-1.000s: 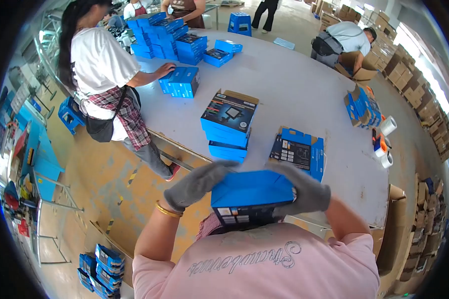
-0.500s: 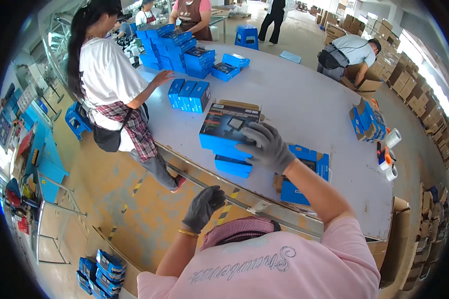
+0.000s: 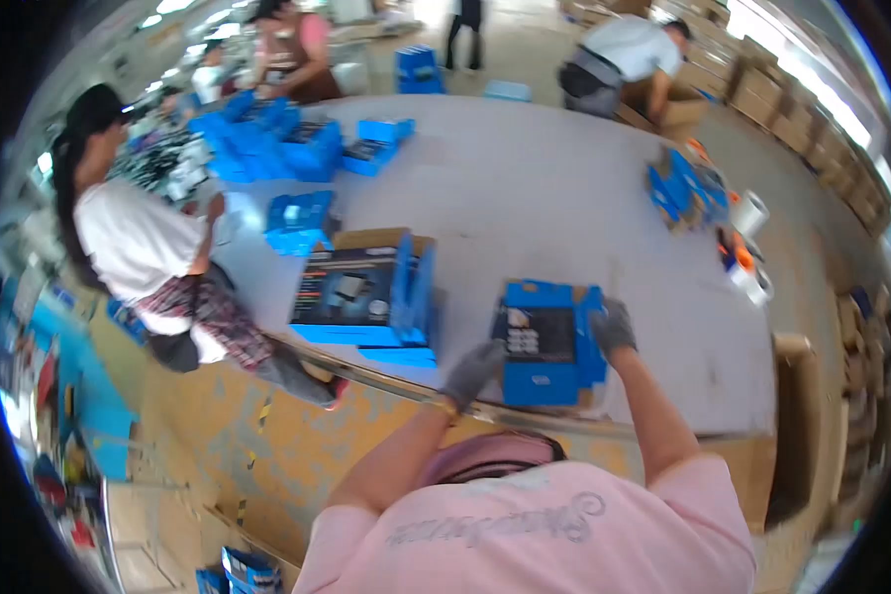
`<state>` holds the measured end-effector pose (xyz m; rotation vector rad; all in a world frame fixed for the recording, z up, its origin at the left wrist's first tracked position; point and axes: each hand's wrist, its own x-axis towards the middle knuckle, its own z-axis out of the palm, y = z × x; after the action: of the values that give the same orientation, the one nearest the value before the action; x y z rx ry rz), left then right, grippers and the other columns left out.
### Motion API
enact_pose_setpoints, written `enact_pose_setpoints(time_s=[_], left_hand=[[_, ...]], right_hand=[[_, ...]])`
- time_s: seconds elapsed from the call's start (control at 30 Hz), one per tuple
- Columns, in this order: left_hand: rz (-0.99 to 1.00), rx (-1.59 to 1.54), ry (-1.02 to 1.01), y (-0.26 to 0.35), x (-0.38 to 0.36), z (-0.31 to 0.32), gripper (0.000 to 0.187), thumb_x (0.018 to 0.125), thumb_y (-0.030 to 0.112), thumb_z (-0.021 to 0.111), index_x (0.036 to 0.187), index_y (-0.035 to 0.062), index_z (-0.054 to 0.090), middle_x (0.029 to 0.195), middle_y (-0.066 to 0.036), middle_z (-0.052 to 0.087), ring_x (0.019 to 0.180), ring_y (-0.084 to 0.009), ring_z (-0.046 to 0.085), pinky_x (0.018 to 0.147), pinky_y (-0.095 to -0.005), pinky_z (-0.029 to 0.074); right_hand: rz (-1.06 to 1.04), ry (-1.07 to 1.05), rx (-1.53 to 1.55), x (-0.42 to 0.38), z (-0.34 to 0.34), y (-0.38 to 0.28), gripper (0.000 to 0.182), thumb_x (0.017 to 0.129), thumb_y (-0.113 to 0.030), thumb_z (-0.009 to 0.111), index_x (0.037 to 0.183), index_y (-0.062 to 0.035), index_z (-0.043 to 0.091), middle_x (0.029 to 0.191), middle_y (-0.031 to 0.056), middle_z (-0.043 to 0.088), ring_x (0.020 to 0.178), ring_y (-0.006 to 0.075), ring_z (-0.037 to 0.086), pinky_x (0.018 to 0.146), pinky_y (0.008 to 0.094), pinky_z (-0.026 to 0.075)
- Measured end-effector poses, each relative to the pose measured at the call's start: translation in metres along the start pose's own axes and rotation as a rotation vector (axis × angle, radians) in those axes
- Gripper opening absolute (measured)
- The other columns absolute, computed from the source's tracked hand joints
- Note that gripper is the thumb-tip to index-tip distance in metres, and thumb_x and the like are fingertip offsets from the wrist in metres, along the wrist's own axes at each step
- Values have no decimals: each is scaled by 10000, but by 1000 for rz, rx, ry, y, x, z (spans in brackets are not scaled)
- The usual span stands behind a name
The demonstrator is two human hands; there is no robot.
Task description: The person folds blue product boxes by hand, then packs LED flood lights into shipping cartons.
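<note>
Both my hands wear grey gloves. My left hand (image 3: 472,372) is at the left edge of a flattened blue carton (image 3: 541,346), its blurred fingers stretched along that side. At the carton's right edge, my right hand (image 3: 612,327) has its fingers closed on the blue flap. The carton lies on the table near its front edge, a dark printed panel facing up. Left of it stands a box (image 3: 348,292) with a black printed face and blue sides, its brown cardboard flap raised. Another blue box partly shows behind and below it.
A co-worker in a white shirt (image 3: 134,233) stands left of the white table (image 3: 525,178). Blue boxes (image 3: 267,144) are stacked at the back left. Blue cartons (image 3: 685,188) and tape rolls (image 3: 750,213) lie at the right. A person (image 3: 624,59) bends over a brown box behind.
My right hand has left the printed box and is at the flattened carton. My left hand has come up from below the table edge to the carton's left side. The view has shifted.
</note>
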<state>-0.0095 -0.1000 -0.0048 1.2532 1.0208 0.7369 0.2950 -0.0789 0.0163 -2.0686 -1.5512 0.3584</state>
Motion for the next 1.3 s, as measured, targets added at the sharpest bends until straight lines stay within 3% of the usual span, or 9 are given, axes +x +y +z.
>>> enact_pose_setpoints(time_s=[0.07,0.1,0.13,0.33,0.63,0.97,1.1,1.17,1.3], left_hand=[[127,443,27,-39,38,3,515,902,354,541,1240,-35,526,1113,-206,615,1056,-312,586,919,-372,450],[117,560,69,-39,48,4,570,884,375,553,1243,-67,517,1115,-249,618,1076,-355,583,938,-390,438],[8,439,137,-18,45,11,604,868,389,569,1250,-75,508,1136,-265,608,1096,-355,579,939,-390,438],[-280,114,119,12,54,13,502,880,365,602,1182,-35,569,1048,-140,650,936,-214,613,867,-319,463],[368,117,-284,72,-12,85,450,977,269,492,1359,40,430,1207,-116,574,1057,-154,541,945,-304,413],[462,53,-486,157,-124,50,722,897,264,611,1466,61,215,1348,-173,436,1240,-230,415,1049,-355,324],[407,7,-107,150,-148,3,987,752,314,789,1457,36,157,1394,-161,371,1314,-245,339,1091,-375,273],[492,20,43,141,-162,-21,1012,711,309,825,1439,28,180,1378,-158,387,1309,-240,346,1092,-380,273],[527,117,239,117,-201,-37,1005,697,314,838,1412,19,196,1346,-169,404,1284,-253,376,1070,-390,309]], right_hand=[[-66,-46,39,-8,7,21,540,832,-371,575,1209,13,527,1245,257,509,1182,391,451,1008,458,368],[-703,170,-491,6,53,94,502,832,-362,583,1158,18,540,1186,253,532,1138,393,472,975,462,383],[-26,22,97,-13,20,22,420,818,-294,588,1090,25,553,1104,242,542,1058,376,504,929,441,403],[101,84,438,-9,43,21,366,779,-158,597,1098,18,558,968,132,580,922,225,551,851,369,438],[247,-91,1247,-32,-52,8,411,938,-410,535,1163,-67,516,1021,36,568,960,168,533,835,334,437],[-190,-329,1122,-89,-111,-69,546,904,-347,549,1304,7,440,1055,124,631,978,196,595,862,334,474],[-449,-402,657,-111,-98,-91,544,876,-263,584,1316,26,445,1114,136,620,1019,226,601,942,354,450],[-410,-463,894,-134,-101,-140,481,876,-136,562,1317,15,444,1211,146,575,1019,237,603,911,343,473],[-900,-65,346,-151,-79,-168,424,863,-90,593,1263,7,491,1230,186,560,1110,297,562,916,364,472]])
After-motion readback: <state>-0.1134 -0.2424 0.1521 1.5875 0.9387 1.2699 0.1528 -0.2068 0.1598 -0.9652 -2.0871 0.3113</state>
